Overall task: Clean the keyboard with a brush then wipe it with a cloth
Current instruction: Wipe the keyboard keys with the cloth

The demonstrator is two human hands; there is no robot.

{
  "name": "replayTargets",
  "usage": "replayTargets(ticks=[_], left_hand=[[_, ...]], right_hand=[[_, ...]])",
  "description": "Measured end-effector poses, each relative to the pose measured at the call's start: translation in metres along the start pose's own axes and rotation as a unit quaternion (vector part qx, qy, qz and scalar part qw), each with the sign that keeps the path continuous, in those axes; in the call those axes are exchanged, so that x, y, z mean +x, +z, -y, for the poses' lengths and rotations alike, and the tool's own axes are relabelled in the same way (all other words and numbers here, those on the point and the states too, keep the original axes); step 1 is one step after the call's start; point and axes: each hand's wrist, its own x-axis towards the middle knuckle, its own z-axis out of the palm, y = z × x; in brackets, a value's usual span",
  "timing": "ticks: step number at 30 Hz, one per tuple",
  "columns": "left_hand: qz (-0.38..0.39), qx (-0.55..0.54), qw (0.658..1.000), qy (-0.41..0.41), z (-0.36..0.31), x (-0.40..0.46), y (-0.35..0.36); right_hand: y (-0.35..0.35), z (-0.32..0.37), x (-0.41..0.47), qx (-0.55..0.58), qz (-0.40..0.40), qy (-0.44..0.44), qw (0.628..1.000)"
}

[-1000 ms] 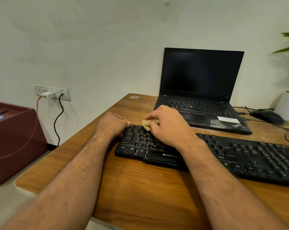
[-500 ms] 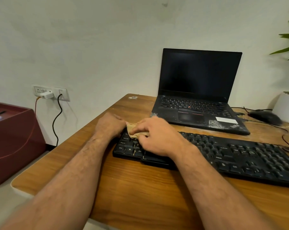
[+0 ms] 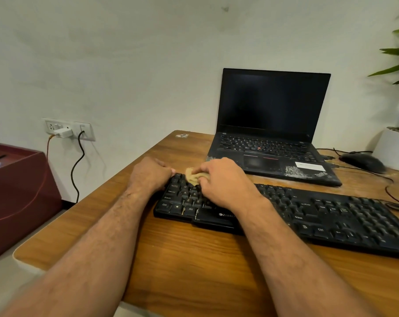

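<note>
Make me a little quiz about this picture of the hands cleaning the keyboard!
1. True or false: the right hand is wiping the keyboard with a blue sponge.
2. Which end of the keyboard is the tan cloth on?
A. the left end
B. the right end
C. the middle
3. Fill in: the left hand steadies the keyboard at its far left ____.

Key
1. False: the right hand grips a tan cloth.
2. A. The cloth lies on the keys at the left end, near the far edge.
3. corner. The left hand rests there while the laptop stands open behind, its screen dark.
</note>
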Motion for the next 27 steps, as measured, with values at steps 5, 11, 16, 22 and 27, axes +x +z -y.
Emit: replayTargets(ticks=[5,11,16,22,27], left_hand=[[0.002,0.010,1.000,0.010,0.001,-0.002,0.001],[-0.022,0.020,0.999,0.019,-0.001,-0.002,0.001],[-0.025,0.018,0.999,0.013,-0.002,-0.002,0.002],[-0.023,0.012,1.000,0.011,-0.002,-0.003,0.002],[-0.015,0.016,1.000,0.013,-0.001,-0.002,0.002]], right_hand=[[-0.006,0.000,0.001,0.063,-0.056,0.023,0.996],[-0.015,0.024,-0.023,0.090,0.066,-0.063,0.992],[-0.027,0.017,-0.027,0.083,0.089,-0.106,0.987],[-0.022,0.014,-0.038,0.052,0.117,-0.123,0.984],[-0.030,0.003,-0.032,0.035,0.047,-0.076,0.995]])
